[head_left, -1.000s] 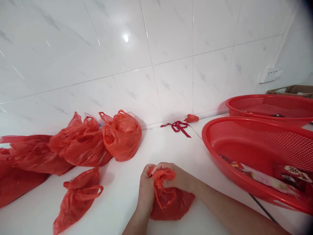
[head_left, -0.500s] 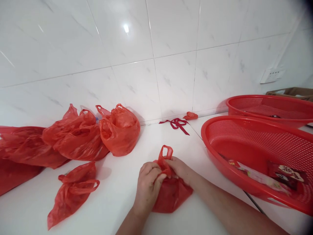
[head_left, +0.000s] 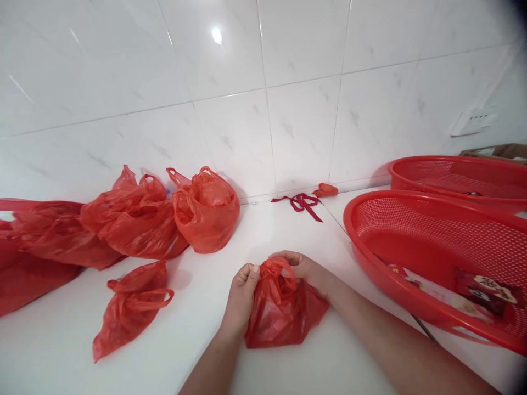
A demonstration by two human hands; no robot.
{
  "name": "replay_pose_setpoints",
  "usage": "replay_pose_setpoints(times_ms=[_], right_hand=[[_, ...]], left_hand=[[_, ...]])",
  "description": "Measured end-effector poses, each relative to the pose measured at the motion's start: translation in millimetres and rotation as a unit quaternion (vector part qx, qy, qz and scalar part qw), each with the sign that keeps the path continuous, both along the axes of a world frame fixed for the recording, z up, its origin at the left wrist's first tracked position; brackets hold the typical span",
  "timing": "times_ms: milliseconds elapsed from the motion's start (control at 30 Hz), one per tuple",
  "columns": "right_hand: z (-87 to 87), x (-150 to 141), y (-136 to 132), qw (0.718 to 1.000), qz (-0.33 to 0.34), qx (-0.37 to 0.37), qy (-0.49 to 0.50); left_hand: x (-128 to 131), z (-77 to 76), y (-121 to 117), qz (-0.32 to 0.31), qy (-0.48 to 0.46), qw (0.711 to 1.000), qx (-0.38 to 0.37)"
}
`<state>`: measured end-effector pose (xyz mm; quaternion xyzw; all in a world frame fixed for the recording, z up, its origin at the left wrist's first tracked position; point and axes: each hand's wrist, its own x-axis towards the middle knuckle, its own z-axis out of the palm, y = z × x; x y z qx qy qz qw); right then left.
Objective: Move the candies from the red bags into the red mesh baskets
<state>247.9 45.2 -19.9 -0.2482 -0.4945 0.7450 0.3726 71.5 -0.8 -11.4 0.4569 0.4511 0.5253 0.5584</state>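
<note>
A small red plastic bag (head_left: 280,318) rests on the white table in front of me, its top bunched together. My left hand (head_left: 244,299) pinches the bunched top from the left, thumb uppermost. On the other side my right hand (head_left: 307,270) has its fingers curled around the back of the top, near a handle loop; its fingertips are partly hidden behind the plastic. What lies inside the bag cannot be made out. Left of my hands, another small red plastic bag (head_left: 130,312) lies limp on the table.
Several full red bags, among them a round one (head_left: 208,214), line the wall at left. A dark red ribbon (head_left: 302,204) and a crumpled red piece (head_left: 325,190) lie by the wall. A red basket (head_left: 352,219) with packets (head_left: 489,291) stands right, another basket (head_left: 453,164) behind.
My hands have moved apart to either side of the bag's top. The handle loop that stood up is now folded down, and the top is bunched. The view has shifted slightly.
</note>
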Motion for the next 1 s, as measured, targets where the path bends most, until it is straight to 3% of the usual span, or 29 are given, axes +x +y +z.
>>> replay_pose_setpoints(times_ms=[100, 200, 400, 467, 567, 733, 833, 933, 1000], right_hand=[[-0.7, -1, 1, 0.992, -0.050, 0.071, -0.087], [-2.0, -5, 0, 0.964, -0.137, 0.152, -0.172], [-4.8, -13, -4, 0.948, -0.246, 0.106, -0.171], [-6.3, -10, -2, 0.952, -0.245, 0.100, -0.152], [-7.3, -1, 4, 0.971, -0.184, 0.081, -0.125], [0.4, 17, 9, 0.996, -0.074, -0.034, -0.021], [4.2, 24, 11, 0.995, -0.071, -0.051, 0.055], [-0.1, 30, 19, 0.986, -0.167, 0.021, -0.014], [-6.0, 33, 26, 0.943, -0.268, 0.128, -0.152]], left_hand=[[0, 1.0, -1, 0.012, 0.027, 1.000, 0.007], [2, 2.8, -6, 0.011, 0.080, 0.996, 0.047], [15, 2.0, -18, -0.056, 0.182, 0.976, 0.107], [18, 1.7, -19, -0.054, 0.232, 0.963, 0.125], [17, 1.8, -17, -0.036, 0.280, 0.949, 0.137], [12, 2.4, -13, -0.006, 0.304, 0.937, 0.171], [10, 4.0, -12, 0.014, 0.316, 0.923, 0.220], [9, 6.9, -14, 0.051, 0.350, 0.901, 0.252], [11, 9.2, -20, 0.063, 0.372, 0.881, 0.285]])
